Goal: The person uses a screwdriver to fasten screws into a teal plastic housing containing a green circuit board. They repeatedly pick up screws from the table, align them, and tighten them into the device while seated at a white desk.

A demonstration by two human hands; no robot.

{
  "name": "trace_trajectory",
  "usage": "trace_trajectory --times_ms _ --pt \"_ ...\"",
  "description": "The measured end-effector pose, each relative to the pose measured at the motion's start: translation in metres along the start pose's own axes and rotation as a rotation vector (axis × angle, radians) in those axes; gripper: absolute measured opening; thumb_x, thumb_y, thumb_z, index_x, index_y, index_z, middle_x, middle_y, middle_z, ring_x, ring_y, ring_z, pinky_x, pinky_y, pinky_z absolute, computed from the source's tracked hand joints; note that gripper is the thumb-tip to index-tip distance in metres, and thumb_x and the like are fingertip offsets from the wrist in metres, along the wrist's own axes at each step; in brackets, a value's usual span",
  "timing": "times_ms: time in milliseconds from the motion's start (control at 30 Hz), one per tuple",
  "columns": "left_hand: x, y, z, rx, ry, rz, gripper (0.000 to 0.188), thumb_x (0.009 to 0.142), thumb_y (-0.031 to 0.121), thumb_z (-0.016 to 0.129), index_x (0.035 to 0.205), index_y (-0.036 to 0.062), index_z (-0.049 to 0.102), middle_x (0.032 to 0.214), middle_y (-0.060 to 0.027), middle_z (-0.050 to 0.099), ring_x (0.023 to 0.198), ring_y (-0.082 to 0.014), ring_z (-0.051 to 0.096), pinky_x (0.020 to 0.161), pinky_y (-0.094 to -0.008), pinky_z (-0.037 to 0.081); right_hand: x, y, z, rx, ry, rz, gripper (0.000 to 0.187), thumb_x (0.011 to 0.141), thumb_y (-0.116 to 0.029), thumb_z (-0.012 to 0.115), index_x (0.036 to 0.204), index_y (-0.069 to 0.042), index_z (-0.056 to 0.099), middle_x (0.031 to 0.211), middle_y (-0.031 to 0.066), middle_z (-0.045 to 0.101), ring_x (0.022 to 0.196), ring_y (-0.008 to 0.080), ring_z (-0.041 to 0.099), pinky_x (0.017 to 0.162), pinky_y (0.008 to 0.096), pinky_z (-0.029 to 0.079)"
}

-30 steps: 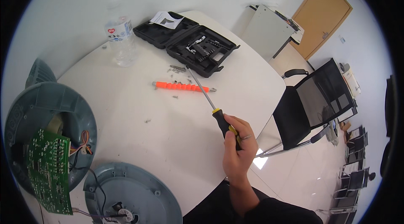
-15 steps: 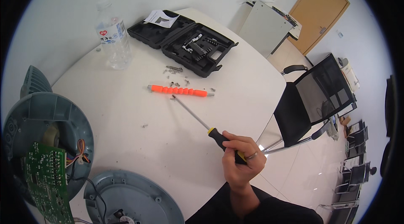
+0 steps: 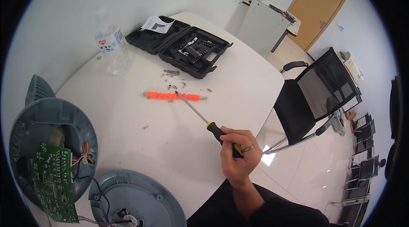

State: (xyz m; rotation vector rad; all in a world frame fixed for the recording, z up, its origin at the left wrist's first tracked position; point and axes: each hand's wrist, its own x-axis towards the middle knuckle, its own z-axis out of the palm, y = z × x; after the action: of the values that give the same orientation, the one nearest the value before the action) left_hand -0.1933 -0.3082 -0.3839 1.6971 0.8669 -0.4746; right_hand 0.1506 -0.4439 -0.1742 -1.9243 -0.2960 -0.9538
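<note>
My right hand (image 3: pixel 240 152) is closed round the black and yellow handle of a screwdriver (image 3: pixel 194 109). Its shaft slants up and left, and the tip lies over an orange flexible bit extension (image 3: pixel 164 95) on the table; whether the two touch I cannot tell. Just beyond the extension are several small screws (image 3: pixel 172 86) and loose metal bits (image 3: pixel 171 72). A single screw (image 3: pixel 145 127) lies apart, nearer to me. My left hand is out of view. At the left, a green circuit board (image 3: pixel 54 180) hangs by wires against a grey round housing (image 3: pixel 64 112).
A grey round cover (image 3: pixel 140 184) lies at the table's near edge. Farther back sit an open black tool case (image 3: pixel 187 65) with a paper (image 3: pixel 157 24) on its lid and a clear plastic bottle (image 3: pixel 114 52). A black office chair (image 3: pixel 294 112) stands right of the white table (image 3: pixel 238 82).
The screwdriver tip has shifted from the near side of the orange extension to over it. My right hand appears slightly farther left. The whole view has also shifted a little.
</note>
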Motion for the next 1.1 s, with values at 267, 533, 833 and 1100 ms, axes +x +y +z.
trace_trajectory --times_ms 267,533,833,1100 --pt "-0.002 0.001 0.016 -0.010 0.218 0.211 0.034 0.092 0.019 0.058 0.067 -0.0051 0.059 0.056 -0.0181 0.056 0.047 -0.0294 0.052 0.048 -0.0463 0.041 -0.001 0.003 -0.002 0.041 0.033 -0.046 0.019 0.073 0.014 0.065 0.086 0.001 0.068 0.091 0.0144 0.073 0.064 0.0159 0.067 0.056 0.0237 0.050" --pt "0.008 -0.016 0.021 0.173 0.323 0.467 0.032 0.092 0.017 0.057 0.070 -0.0054 0.061 0.058 -0.0214 0.059 0.047 -0.0334 0.056 0.050 -0.0473 0.044 -0.005 0.013 -0.001 0.287 0.164 0.102 0.022 0.090 0.008 0.059 0.111 0.004 0.063 0.114 0.0162 0.065 0.084 0.0134 0.064 0.072 0.0228 0.048" --pt "-0.024 0.065 -0.001 0.170 0.087 0.353 0.036 0.095 0.022 0.052 0.076 -0.0060 0.064 0.064 -0.0244 0.063 0.061 -0.0414 0.065 0.060 -0.0509 0.049 0.005 0.015 0.003 0.630 0.052 0.370 0.023 0.100 -0.004 0.052 0.122 0.003 0.053 0.102 0.0085 0.055 0.079 0.0115 0.057 0.073 0.0249 0.047" --pt "-0.019 0.056 0.012 0.156 0.128 0.401 0.035 0.091 0.021 0.057 0.070 -0.0049 0.066 0.056 -0.0168 0.062 0.050 -0.0287 0.064 0.052 -0.0410 0.049 0.021 0.036 0.006 0.936 -0.033 0.711 0.016 0.100 -0.009 0.050 0.112 0.001 0.056 0.092 0.0068 0.057 0.060 0.0115 0.054 0.057 0.0264 0.042"
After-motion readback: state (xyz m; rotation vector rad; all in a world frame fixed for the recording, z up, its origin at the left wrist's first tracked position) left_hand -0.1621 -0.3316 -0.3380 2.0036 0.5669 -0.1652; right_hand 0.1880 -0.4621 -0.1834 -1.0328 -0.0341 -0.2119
